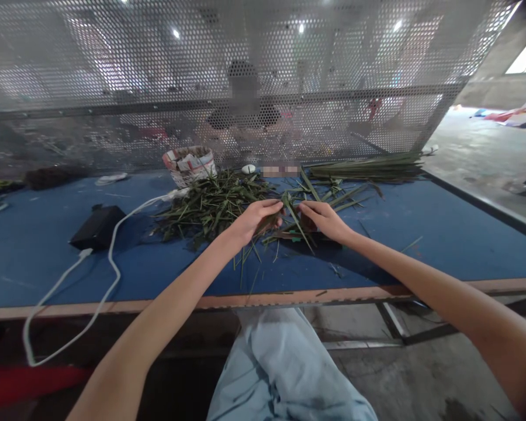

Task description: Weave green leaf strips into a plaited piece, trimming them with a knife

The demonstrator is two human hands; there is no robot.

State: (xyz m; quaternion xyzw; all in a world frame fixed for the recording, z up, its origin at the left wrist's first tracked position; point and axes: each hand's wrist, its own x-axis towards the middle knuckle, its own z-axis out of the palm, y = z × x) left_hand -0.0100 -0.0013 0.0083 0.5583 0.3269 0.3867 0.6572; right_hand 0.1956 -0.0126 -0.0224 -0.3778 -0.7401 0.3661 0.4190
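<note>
Green leaf strips are held up between my two hands, folded or crossed at the top with a loose end hanging down to the right. My left hand pinches them from the left, thumb on top and fingers curled underneath. From the other side my right hand closes on the strips with thumb and fingers together. Beside my left hand spreads a heap of cut green leaf pieces. Under the hands lies a dark flat object with a small green patch, partly hidden.
Long leaf strips lie in a bundle at the back right. A paper-lined basket stands behind the heap. On the left, a black box has a white cable looping over the table edge. Behind the blue table rises a perforated metal screen, with a person beyond it.
</note>
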